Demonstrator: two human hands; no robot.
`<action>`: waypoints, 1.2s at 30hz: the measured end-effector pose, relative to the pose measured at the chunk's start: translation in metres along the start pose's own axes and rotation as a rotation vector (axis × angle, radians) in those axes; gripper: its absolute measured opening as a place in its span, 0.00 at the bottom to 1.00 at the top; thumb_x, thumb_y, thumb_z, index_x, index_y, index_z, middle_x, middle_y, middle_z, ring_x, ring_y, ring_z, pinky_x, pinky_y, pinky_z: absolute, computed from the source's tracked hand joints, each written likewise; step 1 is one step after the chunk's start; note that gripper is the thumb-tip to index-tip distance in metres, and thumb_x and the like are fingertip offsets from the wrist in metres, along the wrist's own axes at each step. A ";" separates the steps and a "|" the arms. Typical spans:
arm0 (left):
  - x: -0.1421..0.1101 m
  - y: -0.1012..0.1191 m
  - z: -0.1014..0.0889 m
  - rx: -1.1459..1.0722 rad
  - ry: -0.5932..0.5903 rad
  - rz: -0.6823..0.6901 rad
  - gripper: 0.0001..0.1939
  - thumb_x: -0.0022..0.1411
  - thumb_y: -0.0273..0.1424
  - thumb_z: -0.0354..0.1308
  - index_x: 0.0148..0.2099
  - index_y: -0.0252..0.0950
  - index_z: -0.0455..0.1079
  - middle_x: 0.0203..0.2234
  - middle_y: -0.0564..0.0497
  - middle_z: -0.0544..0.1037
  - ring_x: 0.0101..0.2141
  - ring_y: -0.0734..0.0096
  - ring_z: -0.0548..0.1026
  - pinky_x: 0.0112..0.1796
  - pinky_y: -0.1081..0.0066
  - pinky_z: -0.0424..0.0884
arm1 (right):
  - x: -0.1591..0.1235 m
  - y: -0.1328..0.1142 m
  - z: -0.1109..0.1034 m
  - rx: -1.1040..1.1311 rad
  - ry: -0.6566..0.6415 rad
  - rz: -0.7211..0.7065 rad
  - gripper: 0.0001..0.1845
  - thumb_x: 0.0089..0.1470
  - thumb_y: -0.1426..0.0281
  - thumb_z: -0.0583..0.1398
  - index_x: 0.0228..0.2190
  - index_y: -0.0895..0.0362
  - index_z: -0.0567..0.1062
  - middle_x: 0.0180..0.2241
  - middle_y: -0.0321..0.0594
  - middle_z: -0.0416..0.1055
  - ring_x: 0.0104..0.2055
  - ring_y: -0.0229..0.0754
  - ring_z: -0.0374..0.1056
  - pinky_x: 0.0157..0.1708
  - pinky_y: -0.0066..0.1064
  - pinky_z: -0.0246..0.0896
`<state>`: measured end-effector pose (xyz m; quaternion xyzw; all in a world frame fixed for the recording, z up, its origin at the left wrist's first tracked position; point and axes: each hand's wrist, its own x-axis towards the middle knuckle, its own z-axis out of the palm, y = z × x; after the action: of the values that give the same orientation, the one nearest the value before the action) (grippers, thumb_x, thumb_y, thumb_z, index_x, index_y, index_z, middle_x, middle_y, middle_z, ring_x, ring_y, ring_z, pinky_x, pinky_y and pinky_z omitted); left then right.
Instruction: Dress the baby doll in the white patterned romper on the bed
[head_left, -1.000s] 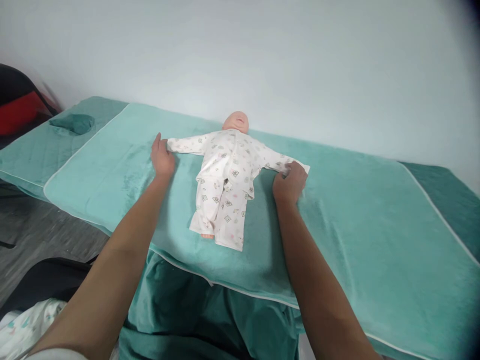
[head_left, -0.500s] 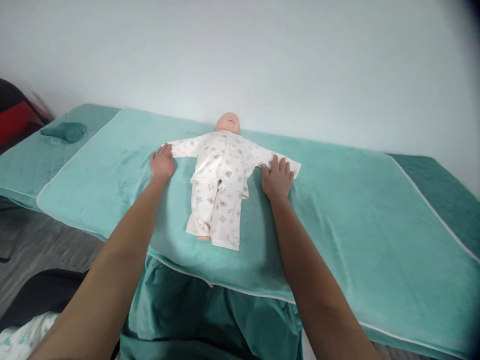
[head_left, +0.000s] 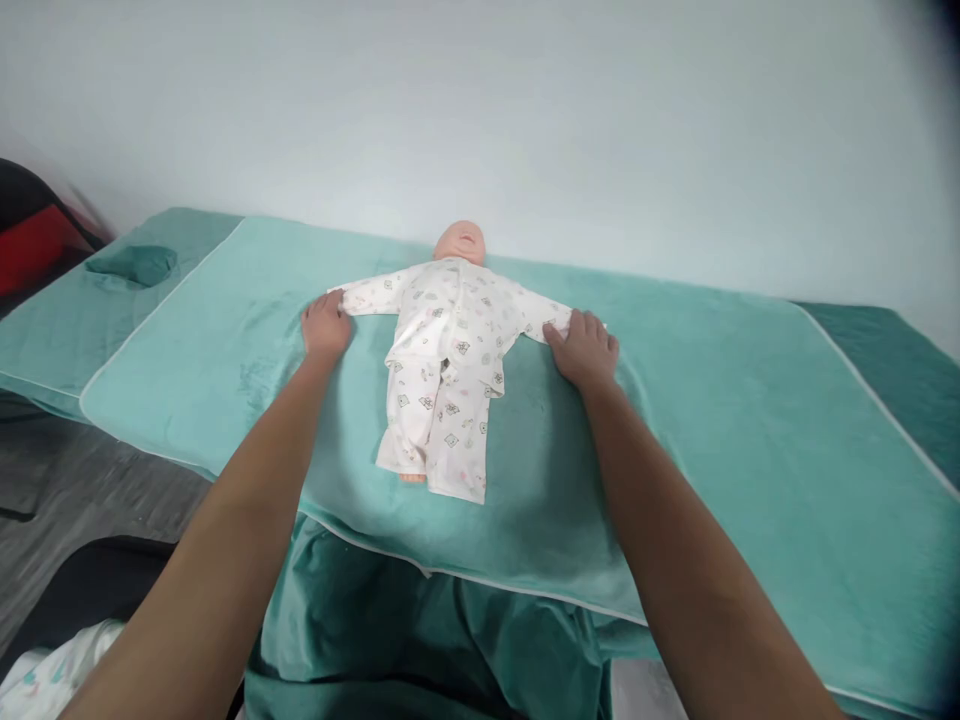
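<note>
A baby doll (head_left: 460, 243) lies on its back, its bald head toward the wall. It wears a white printed pajama top (head_left: 457, 305) and matching pants (head_left: 457, 440); a bit of foot shows below one pant leg. Both sleeves are stretched out sideways. My left hand (head_left: 326, 325) rests on the end of the left-side sleeve, fingers laid flat over the cuff. On the opposite side, my right hand (head_left: 585, 350) lies over the end of the other sleeve, thumb apart from the fingers. The doll's own hands are hidden.
Under the doll is a green padded bed cover (head_left: 720, 430) with white piping, against a white wall (head_left: 480, 120). A face opening (head_left: 135, 265) is at the bed's left end. A black and red chair (head_left: 37, 240) stands beyond it. Patterned cloth (head_left: 56, 670) lies at lower left.
My right hand has slid outward to the right along the sleeve, onto its end. My left hand stays on the other cuff. The view has shifted slightly.
</note>
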<state>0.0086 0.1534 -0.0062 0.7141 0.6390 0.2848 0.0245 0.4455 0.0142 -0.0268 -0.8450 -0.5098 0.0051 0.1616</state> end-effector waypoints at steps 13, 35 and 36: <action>-0.017 0.006 -0.004 0.068 -0.042 -0.045 0.33 0.69 0.32 0.41 0.73 0.29 0.56 0.70 0.37 0.61 0.70 0.49 0.58 0.69 0.45 0.50 | -0.012 -0.009 -0.007 -0.023 -0.037 0.031 0.43 0.68 0.47 0.41 0.72 0.63 0.50 0.75 0.56 0.41 0.76 0.58 0.38 0.71 0.61 0.34; -0.091 -0.010 -0.050 0.177 -0.219 -0.040 0.35 0.72 0.43 0.37 0.74 0.35 0.55 0.74 0.40 0.52 0.73 0.46 0.49 0.69 0.39 0.41 | -0.093 -0.007 -0.027 -0.051 -0.093 0.073 0.41 0.69 0.51 0.40 0.72 0.63 0.49 0.75 0.55 0.38 0.77 0.56 0.37 0.72 0.58 0.34; -0.094 -0.010 -0.051 0.167 -0.212 -0.041 0.34 0.72 0.43 0.37 0.74 0.35 0.56 0.74 0.40 0.53 0.73 0.46 0.49 0.69 0.39 0.42 | -0.095 -0.007 -0.028 -0.056 -0.096 0.071 0.41 0.69 0.51 0.40 0.72 0.63 0.50 0.75 0.55 0.38 0.77 0.56 0.37 0.72 0.58 0.34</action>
<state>-0.0249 0.0516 -0.0028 0.7266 0.6688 0.1528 0.0381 0.3984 -0.0726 -0.0130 -0.8656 -0.4863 0.0369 0.1130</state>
